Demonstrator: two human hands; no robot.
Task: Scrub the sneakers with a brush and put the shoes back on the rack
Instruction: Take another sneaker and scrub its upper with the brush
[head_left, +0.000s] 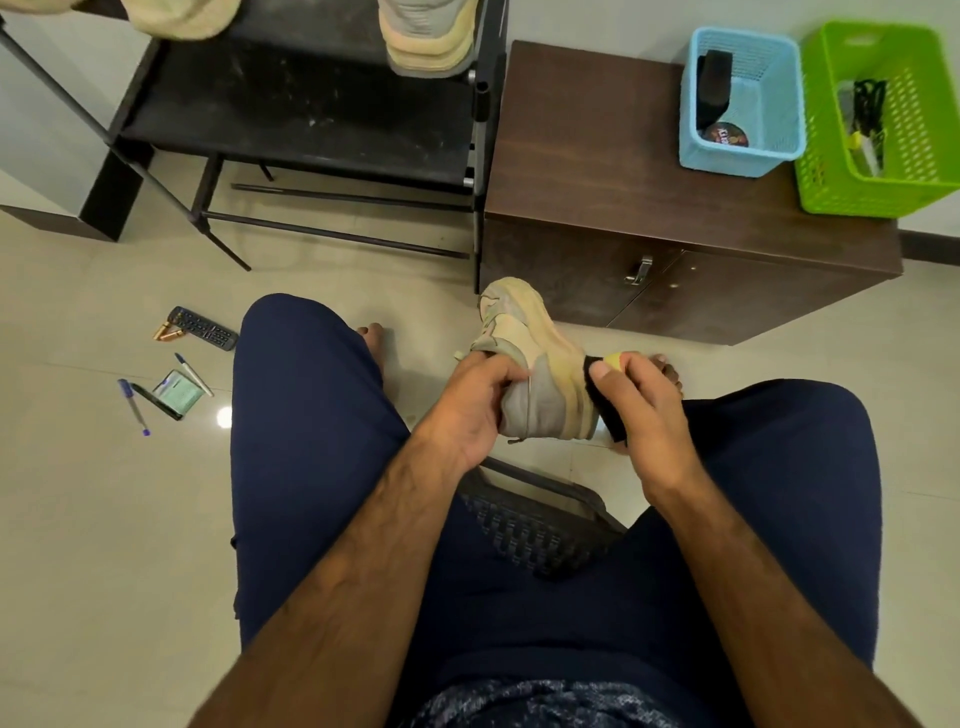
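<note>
Gripping a beige sneaker (540, 374) in the left hand (470, 410), fingers (498, 371) curled round the upper on its 9 o'clock side. Held off the floor (104, 519) just above centre, between knees in dark blue trousers, toe toward 12 o'clock, thick pale sole facing 3 o'clock. Holding a black brush (602, 402) in the right hand (641, 410), fingers and thumb closed round it, a yellow end showing at the top. Brush touching the sole edge toward the heel.

At 11 o'clock, a black rack (311, 119), with a second sneaker (426, 36) standing on its shelf toward 12 o'clock and another pale shoe (182, 18) cut off by the top edge.

At 1 o'clock, just beside the rack, a brown cabinet (675, 291). On its surface (597, 156), a blue basket (779, 104) and, right beside it at 2 o'clock, a green basket (909, 130), each with dark items inside, too small to tell.

On the floor at 9 o'clock, a remote (202, 327) with batteries (166, 332) against it, then pens (134, 408) and a small green packet (176, 395).
</note>
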